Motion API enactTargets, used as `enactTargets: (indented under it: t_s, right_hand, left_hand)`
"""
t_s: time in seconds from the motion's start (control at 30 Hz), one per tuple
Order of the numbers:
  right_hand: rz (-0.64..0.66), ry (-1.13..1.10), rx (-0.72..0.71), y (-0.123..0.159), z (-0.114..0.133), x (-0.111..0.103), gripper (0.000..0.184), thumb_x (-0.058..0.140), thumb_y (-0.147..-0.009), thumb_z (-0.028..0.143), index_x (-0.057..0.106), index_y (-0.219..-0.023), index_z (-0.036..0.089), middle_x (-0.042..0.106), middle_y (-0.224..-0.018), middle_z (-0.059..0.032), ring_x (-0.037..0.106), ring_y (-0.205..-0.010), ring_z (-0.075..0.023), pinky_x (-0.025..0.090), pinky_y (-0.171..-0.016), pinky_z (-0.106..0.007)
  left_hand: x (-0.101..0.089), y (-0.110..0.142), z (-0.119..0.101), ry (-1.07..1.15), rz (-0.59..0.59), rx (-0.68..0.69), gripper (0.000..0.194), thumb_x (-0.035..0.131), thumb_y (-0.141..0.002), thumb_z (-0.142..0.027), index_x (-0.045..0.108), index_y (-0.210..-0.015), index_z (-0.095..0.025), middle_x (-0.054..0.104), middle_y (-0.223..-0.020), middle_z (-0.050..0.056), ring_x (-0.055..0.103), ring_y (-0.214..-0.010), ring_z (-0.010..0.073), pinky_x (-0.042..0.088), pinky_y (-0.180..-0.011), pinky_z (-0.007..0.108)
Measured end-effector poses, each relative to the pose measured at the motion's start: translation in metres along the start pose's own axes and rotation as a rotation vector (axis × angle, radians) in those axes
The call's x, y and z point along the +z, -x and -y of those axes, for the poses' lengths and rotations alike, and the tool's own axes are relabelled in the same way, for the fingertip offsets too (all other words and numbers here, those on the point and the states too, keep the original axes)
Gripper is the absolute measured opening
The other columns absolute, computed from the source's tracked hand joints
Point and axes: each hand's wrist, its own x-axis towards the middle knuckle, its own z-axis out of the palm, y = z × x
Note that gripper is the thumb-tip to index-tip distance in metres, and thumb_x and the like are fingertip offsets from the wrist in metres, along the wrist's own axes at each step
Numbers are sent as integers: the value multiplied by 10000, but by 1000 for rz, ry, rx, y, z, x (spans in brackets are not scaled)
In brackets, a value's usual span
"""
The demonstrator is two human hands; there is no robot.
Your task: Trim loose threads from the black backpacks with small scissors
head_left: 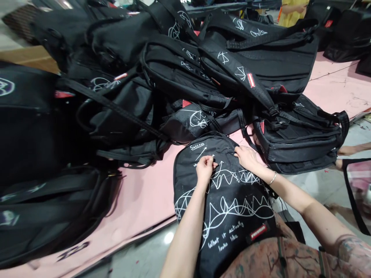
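Observation:
A black backpack (232, 208) with white scribbled lines and the words "Success" and "What it actually looks like" lies on my lap and the edge of the pink surface (139, 200). My left hand (205, 169) is pinched closed on the bag's front panel near the top. My right hand (245, 157), a thin bracelet at its wrist, is curled against the top edge of the same bag, fingertips pressed into the fabric. What the fingers pinch is too small to make out.
A large heap of similar black backpacks (203, 65) with white drawings and red tags covers the pink surface beyond my hands. More dark bags (43, 185) lie at the left. A person in yellow (292, 11) stands at the far back. Grey floor (319, 185) shows at the right.

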Motion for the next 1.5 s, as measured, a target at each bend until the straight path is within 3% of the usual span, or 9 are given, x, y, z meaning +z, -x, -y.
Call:
enactTargets:
  t_s: [0.2, 0.37, 0.5, 0.67, 0.83, 0.9, 1.13, 1.37, 1.5]
  right_hand:
    - [-15, -109, -27, -10, 2, 4, 151, 443, -864, 187, 584, -913, 164, 588, -892, -111, 527, -840, -219, 358, -777, -324]
    - [-122, -305, 79, 2, -15, 10, 135, 456, -859, 231, 548, -931, 162, 592, -915, -87, 532, -857, -199, 382, -776, -300]
    - [-176, -504, 189, 47, -41, 11, 128, 464, -838, 274, 529, -875, 169, 596, -883, -46, 548, -831, -166, 408, -774, -273]
    - [-187, -732, 335, 135, -59, 16, 249, 482, -798, 368, 537, -918, 156, 608, -853, -44, 571, -783, -151, 443, -745, -271]
    - [-182, -868, 441, 186, -54, 30, 293, 514, -781, 407, 609, -862, 142, 626, -784, -50, 582, -726, -157, 456, -706, -274]
    - [-188, -901, 463, 185, -53, 38, 344, 443, -828, 429, 631, -890, 148, 634, -792, -50, 590, -753, -161, 456, -735, -284]
    - [-208, -962, 484, 154, -39, 53, 435, 433, -827, 457, 612, -1083, 154, 637, -1046, -82, 582, -961, -221, 443, -842, -366]
    - [-203, -997, 335, 166, -5, 34, 432, 414, -856, 440, 594, -1124, 153, 616, -1119, -70, 578, -1013, -198, 435, -890, -325]
    - [-174, -927, 289, 150, 6, 36, 404, 422, -848, 399, 598, -1104, 141, 619, -1113, -80, 576, -1023, -201, 431, -898, -325]
  left_hand:
    - [4, 6, -12, -86, 1, 146, 287, 407, -808, -337, 570, -934, -137, 649, -871, 111, 629, -820, 205, 484, -788, 373]
    - [17, 12, -30, -183, 117, 302, 342, 479, -749, -179, 588, -1071, -136, 504, -1260, 133, 393, -1220, 262, 249, -1056, 437]
    - [3, 61, -49, -161, 351, 324, 263, 417, -815, -212, 652, -920, -159, 651, -1013, 96, 572, -1003, 223, 398, -948, 391]
    - [-52, 140, -53, 136, 830, 251, 341, 417, -849, -384, 668, -761, -171, 621, -536, 19, 620, -597, 151, 512, -657, 266]
    - [-90, 156, -5, -174, -146, 59, 512, 558, -740, -457, 545, -1150, -150, 549, -1197, 132, 500, -1120, 265, 356, -989, 435]
    - [-95, 154, 17, -257, -364, -94, 704, 622, -659, -493, 469, -1235, -118, 436, -1311, 169, 350, -1246, 328, 240, -1051, 486]
    - [-96, 185, 52, 76, -284, -391, 511, 569, -710, -501, 580, -1110, -183, 635, -1064, 72, 584, -999, 236, 460, -897, 351]
    - [-108, 256, 48, 221, -604, -381, 569, 612, -692, -469, 548, -1188, -198, 555, -1227, 53, 472, -1169, 247, 338, -1036, 370]
    - [-118, 258, 51, 86, -495, -315, 542, 541, -751, -448, 500, -1233, -203, 541, -1240, 75, 480, -1161, 246, 342, -1026, 391]
